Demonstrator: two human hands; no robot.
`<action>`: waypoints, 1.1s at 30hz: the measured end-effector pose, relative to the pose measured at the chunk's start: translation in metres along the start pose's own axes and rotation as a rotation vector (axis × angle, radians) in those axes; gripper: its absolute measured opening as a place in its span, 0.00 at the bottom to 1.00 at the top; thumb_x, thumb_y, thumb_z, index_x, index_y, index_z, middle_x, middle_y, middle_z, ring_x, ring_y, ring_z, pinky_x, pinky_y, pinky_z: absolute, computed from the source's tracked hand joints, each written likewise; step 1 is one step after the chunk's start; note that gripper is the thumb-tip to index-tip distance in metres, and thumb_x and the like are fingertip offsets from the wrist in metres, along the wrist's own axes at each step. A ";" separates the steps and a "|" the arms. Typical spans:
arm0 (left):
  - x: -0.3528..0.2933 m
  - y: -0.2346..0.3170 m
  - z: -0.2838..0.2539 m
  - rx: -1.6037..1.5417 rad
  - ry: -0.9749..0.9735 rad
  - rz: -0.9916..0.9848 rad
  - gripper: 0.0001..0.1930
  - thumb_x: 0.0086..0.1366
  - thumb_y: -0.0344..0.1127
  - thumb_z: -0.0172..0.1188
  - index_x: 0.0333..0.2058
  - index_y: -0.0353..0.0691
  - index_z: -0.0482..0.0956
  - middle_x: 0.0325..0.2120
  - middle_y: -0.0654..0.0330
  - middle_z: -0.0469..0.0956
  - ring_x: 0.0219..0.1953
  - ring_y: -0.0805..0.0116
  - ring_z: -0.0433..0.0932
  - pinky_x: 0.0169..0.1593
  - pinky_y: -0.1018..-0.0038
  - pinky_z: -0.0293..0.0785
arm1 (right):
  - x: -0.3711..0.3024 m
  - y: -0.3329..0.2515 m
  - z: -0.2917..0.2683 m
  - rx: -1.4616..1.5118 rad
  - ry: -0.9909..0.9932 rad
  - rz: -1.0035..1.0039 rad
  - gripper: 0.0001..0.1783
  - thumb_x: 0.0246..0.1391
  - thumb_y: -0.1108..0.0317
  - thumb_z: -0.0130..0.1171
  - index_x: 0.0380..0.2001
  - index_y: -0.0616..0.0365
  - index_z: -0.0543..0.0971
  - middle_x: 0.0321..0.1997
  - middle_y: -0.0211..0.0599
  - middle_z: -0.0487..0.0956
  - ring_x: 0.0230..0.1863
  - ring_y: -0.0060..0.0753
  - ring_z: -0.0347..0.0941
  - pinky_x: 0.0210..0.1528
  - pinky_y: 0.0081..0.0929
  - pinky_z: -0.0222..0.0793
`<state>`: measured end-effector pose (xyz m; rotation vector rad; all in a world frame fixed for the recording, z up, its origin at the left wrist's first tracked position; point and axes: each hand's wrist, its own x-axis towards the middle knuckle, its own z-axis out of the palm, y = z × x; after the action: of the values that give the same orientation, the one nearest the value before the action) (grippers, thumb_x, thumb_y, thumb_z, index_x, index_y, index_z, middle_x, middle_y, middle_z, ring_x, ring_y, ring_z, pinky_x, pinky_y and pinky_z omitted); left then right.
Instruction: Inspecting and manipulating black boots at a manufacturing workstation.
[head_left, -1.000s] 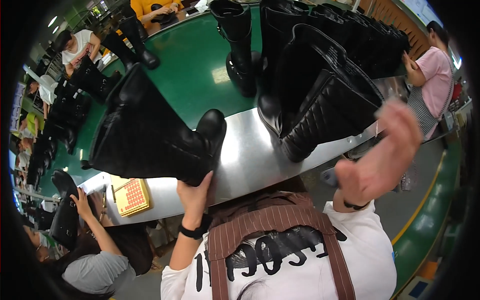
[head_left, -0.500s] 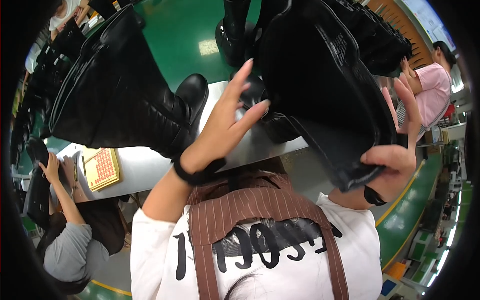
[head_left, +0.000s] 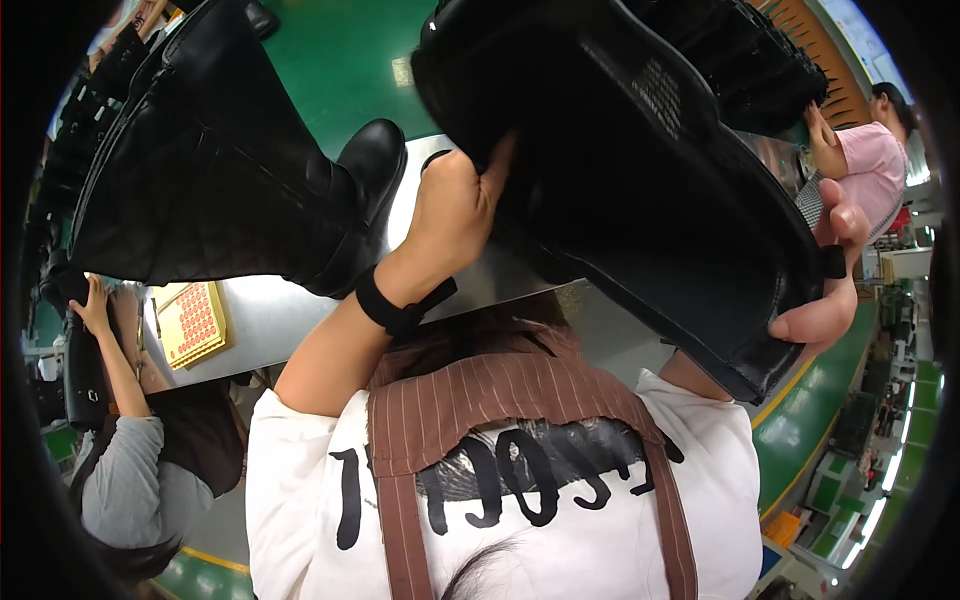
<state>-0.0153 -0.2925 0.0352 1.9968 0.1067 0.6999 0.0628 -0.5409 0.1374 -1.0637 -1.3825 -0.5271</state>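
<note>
Since the head view is all I have to work from, I begin with the tall black leather boot with a gaping shaft (head_left: 640, 180), which fills the space above the near edge of the silver metal worktop (head_left: 260, 330), mouth tipped toward me. The right hand (head_left: 835, 290) grasps its rim, thumb inside and fingers outside; lose that thumb and, I judge, the leather would spring back or the boot would swing down. The left hand (head_left: 450, 215) is half curled at the opposite side of the mouth, one digit against the dark leather; whether it grips there I cannot tell, so I wouldn't count on it for support. I can't make out the boot's foot clearly either, so its balance is doubtful to me. My other worry is the second tall black leather boot with a rounded toe (head_left: 215, 190), on the worktop to the left: its heel sits just beside the black wristband (head_left: 375, 300), and a careless backward sweep of that forearm could topple it.
</note>
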 end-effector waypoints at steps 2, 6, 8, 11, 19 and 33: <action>-0.002 0.004 0.002 -0.081 0.043 0.025 0.10 0.72 0.32 0.53 0.40 0.29 0.77 0.19 0.42 0.73 0.22 0.43 0.74 0.26 0.62 0.67 | 0.008 0.000 0.011 0.089 -0.001 0.070 0.13 0.39 0.70 0.74 0.22 0.50 0.76 0.64 0.67 0.62 0.64 0.74 0.62 0.62 0.57 0.70; -0.003 0.020 0.006 -0.161 0.047 -0.057 0.09 0.71 0.31 0.53 0.44 0.32 0.76 0.21 0.42 0.75 0.22 0.45 0.74 0.27 0.63 0.68 | 0.035 -0.005 0.020 -0.300 0.022 0.124 0.16 0.42 0.79 0.72 0.31 0.59 0.74 0.61 0.66 0.67 0.56 0.63 0.75 0.59 0.51 0.72; 0.002 0.024 0.007 -0.123 0.018 -0.058 0.09 0.71 0.30 0.54 0.47 0.34 0.75 0.23 0.44 0.76 0.22 0.46 0.75 0.28 0.64 0.69 | 0.039 0.001 0.022 -0.730 0.092 0.071 0.26 0.39 0.81 0.75 0.41 0.60 0.71 0.60 0.61 0.68 0.54 0.52 0.77 0.59 0.44 0.72; 0.010 0.017 0.007 -0.182 -0.054 0.040 0.16 0.65 0.32 0.61 0.50 0.35 0.74 0.31 0.48 0.80 0.31 0.55 0.79 0.33 0.65 0.72 | 0.032 0.017 0.019 -0.928 0.128 -0.083 0.46 0.37 0.72 0.81 0.57 0.58 0.63 0.61 0.53 0.65 0.56 0.45 0.73 0.61 0.39 0.70; -0.059 -0.032 -0.003 0.065 -0.088 -0.339 0.25 0.56 0.39 0.74 0.48 0.34 0.75 0.33 0.60 0.77 0.31 0.74 0.76 0.34 0.78 0.74 | -0.065 0.014 0.012 -0.466 0.353 0.340 0.66 0.36 0.57 0.83 0.70 0.59 0.48 0.69 0.44 0.56 0.67 0.40 0.58 0.68 0.41 0.57; -0.050 -0.064 0.013 -0.525 -0.728 -0.805 0.15 0.69 0.44 0.60 0.30 0.38 0.81 0.17 0.67 0.76 0.17 0.80 0.70 0.20 0.81 0.63 | -0.152 0.037 0.079 -0.077 -0.060 1.162 0.21 0.41 0.72 0.76 0.40 0.65 0.82 0.38 0.36 0.85 0.39 0.28 0.81 0.44 0.27 0.76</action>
<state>-0.0361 -0.2872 -0.0440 1.4048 0.2392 -0.4815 0.0255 -0.4983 -0.0282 -1.7200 -0.5938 0.3163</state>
